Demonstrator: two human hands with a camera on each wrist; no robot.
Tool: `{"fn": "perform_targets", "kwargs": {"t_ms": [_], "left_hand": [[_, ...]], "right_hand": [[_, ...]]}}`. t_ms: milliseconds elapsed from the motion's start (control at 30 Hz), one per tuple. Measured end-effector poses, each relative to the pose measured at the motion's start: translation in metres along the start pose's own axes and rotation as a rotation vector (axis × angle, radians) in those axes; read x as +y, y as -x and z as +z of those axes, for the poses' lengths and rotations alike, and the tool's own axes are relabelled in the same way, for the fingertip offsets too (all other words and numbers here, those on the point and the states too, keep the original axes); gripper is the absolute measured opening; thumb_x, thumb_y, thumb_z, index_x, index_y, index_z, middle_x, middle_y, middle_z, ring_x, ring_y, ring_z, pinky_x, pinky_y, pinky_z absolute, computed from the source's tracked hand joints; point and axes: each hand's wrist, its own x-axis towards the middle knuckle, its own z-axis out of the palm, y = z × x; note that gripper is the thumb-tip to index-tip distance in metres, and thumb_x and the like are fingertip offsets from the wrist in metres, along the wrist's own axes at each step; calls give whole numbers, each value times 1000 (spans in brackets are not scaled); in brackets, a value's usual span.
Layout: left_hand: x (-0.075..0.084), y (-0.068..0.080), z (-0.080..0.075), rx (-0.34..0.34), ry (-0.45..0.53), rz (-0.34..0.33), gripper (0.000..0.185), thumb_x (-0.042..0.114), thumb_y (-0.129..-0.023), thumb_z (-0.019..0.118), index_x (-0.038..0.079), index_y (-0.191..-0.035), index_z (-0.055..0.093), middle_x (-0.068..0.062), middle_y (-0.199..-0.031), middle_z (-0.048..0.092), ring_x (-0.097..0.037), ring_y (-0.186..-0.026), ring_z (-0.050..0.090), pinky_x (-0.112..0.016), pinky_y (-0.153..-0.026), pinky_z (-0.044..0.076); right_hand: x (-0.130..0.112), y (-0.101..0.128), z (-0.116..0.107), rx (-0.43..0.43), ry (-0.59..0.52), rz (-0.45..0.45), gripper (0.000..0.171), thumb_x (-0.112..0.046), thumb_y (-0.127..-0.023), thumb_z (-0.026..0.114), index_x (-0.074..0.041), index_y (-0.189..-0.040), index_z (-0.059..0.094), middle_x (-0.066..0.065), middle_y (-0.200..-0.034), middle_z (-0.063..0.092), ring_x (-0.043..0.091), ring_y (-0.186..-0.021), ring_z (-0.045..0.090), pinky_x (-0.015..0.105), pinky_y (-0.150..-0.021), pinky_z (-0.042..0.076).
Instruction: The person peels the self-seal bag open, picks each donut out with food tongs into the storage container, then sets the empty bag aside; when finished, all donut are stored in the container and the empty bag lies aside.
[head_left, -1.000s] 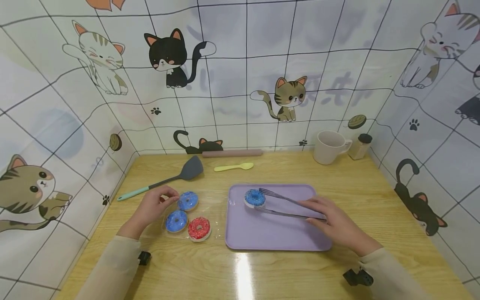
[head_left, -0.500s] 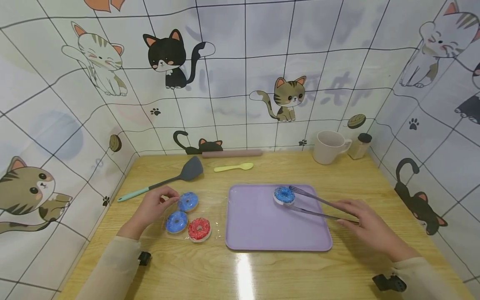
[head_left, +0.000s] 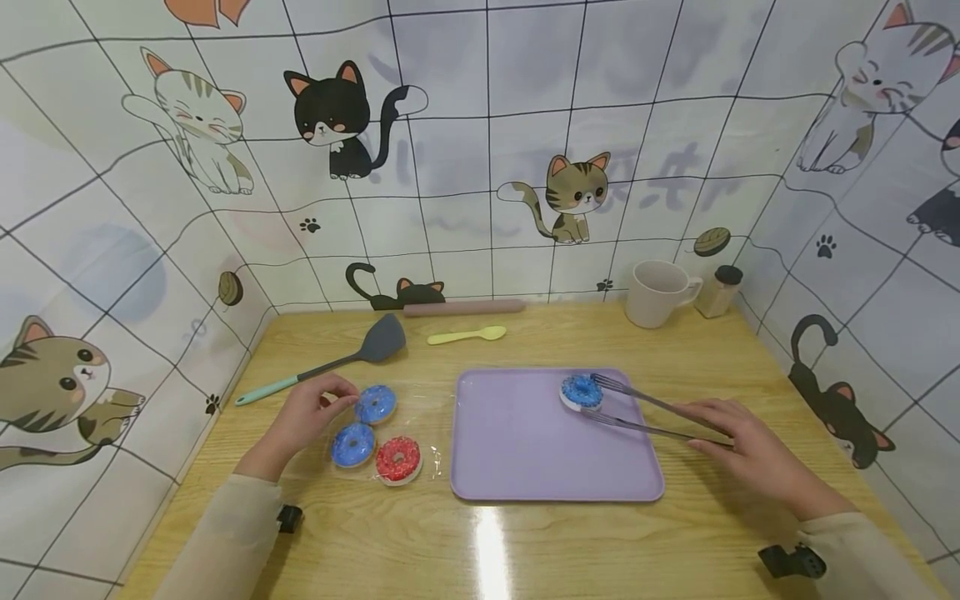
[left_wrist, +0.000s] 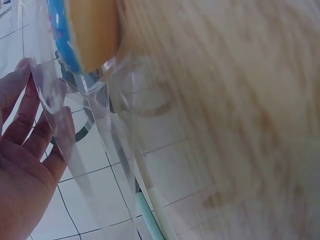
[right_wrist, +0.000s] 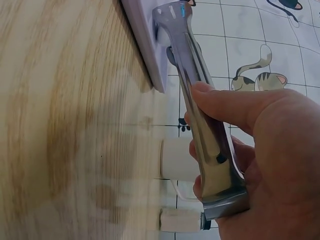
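My right hand (head_left: pixel 757 454) grips a pair of metal tongs (right_wrist: pixel 187 55), with the thumb on one arm and fingers on the other. Between the tong tips is a blue sprinkled donut (head_left: pixel 572 394), over the upper right part of the purple tray (head_left: pixel 517 458). I cannot tell whether the donut touches the tray. At left, my left hand (head_left: pixel 307 417) pinches the edge of clear plastic packaging (left_wrist: pixel 59 125). In it lie two blue donuts, an upper one (head_left: pixel 367 410) and a lower one (head_left: pixel 342 452), and a red donut (head_left: pixel 387 469).
Behind the left hand lies a spatula (head_left: pixel 384 337) with a green handle. A yellow spoon (head_left: pixel 468 335) and a rolling pin (head_left: pixel 465 308) lie along the back. In the back right corner stand a mug (head_left: pixel 654 296) and a black-capped shaker (head_left: pixel 720 293).
My right hand has moved right, carrying the tongs and the blue donut from the tray's left side to its upper right, slowing lately. The left hand has stayed in place on the packaging.
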Motion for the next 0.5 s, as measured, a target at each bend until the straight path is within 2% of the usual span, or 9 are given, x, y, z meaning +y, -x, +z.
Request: {"fn": "perform_targets", "kwargs": {"t_ms": [233,367,500], "left_hand": [[1,0,0,11,12,24,5,15,-98,73,14,-101,76,4,-95,75,-9,-86,63,-25,-72,52],[2,0,1,14,16,35,4,14,-97,73,14,-100,76,4,-95,74,-8,-85,62,-25,-71,52],[0,1,1,14,18,36,5,15,-98,73,13,-101,77,3,-96,74,-9,-85,62,-25,-71,52]], "right_hand": [[2,0,0,-8,-39,-11,54,-14,-87,83,-23,-137,67,2,-127,69,-2,-117,49,20,-90,41],[3,1,-2,-22,-59,-13,54,-14,-88,83,-22,-139,66,1,-130,68,-9,-119,46,12,-93,37],[0,1,-5,-30,-109,6,53,-14,-89,83,-18,-139,65,6,-132,67,-13,-119,44,5,-91,37]]}}
